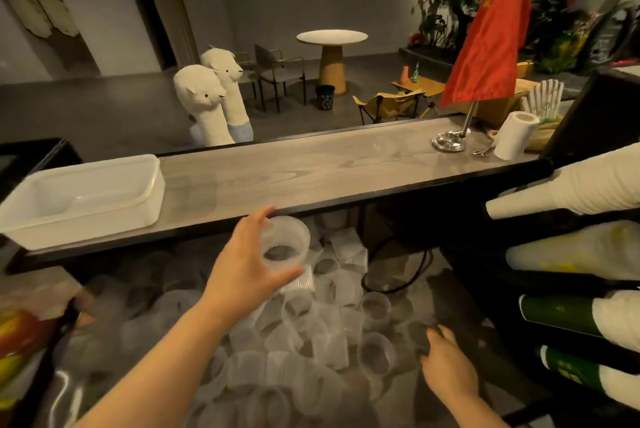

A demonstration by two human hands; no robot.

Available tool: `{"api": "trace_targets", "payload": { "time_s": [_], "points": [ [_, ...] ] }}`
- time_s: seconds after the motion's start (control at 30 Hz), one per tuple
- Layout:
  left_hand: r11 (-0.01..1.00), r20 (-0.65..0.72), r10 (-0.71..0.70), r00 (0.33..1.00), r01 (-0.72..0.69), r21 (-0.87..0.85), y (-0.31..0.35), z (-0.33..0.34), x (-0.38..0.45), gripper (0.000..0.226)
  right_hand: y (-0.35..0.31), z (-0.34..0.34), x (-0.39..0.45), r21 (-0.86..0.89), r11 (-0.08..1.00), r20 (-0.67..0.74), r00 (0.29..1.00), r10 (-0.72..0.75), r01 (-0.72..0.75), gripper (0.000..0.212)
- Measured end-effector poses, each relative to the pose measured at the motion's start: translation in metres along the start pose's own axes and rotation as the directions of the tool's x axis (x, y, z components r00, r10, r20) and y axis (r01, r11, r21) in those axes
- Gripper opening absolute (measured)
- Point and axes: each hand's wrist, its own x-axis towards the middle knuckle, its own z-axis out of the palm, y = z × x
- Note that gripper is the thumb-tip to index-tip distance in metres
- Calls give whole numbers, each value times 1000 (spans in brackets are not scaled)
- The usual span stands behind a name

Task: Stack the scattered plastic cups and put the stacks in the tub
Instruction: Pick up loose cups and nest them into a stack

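While the left hand point(247, 263) is holding one clear plastic cup point(285, 244) just below the front edge of the worktop point(311, 171), its grip is closing round the cup, with the thumb along the near side and the fingers curling over the far side. The cup is lying tilted, its open mouth facing the camera. The right hand point(446, 363) is reaching down at the right edge of the pile of scattered cups point(311, 341); its fingers are bending over the cups there, but whether that grip is enclosing anything cannot be told from this view. The pile is spreading across a lower surface beneath the worktop, with the cups lying on their sides, upright and partly nested, and many of them are blurred. The white translucent tub point(83, 199) is sitting on the left end of the worktop, well apart from both hands, and no cups are showing inside it. At the far right of the worktop a red flag point(491, 29) is standing in a metal base point(448, 142), with a paper roll point(516, 136) just beside it. Beyond the worktop two white plush animals point(211, 98) are standing on the floor, and a round table point(331, 56) is standing farther back.
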Motion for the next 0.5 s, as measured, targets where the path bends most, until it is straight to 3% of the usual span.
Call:
{"api": "trace_targets", "payload": {
  "time_s": [0.1, 0.2, 0.3, 0.5],
  "points": [
    [1000, 8, -8, 1000, 8, 25, -5, 10, -16, 102, -6, 2, 8, -105, 992, -60, 995, -75, 68, 34],
    [999, 3, -38, 999, 38, -1, -8, 17, -24, 103, -3, 8, 14, -120, 992, -56, 998, -36, 29, 37],
    [996, 10, -85, 996, 85, 7, -14, 20, -26, 108, 3, 7, 24, -136, 991, -110, 994, -30, 14, 25],
    [980, 51, -196, 979, 195, 21, -21, 31, -30, 115, 21, 9, 33, -94, 994, -119, 991, -68, 57, 34]
  ]
}}
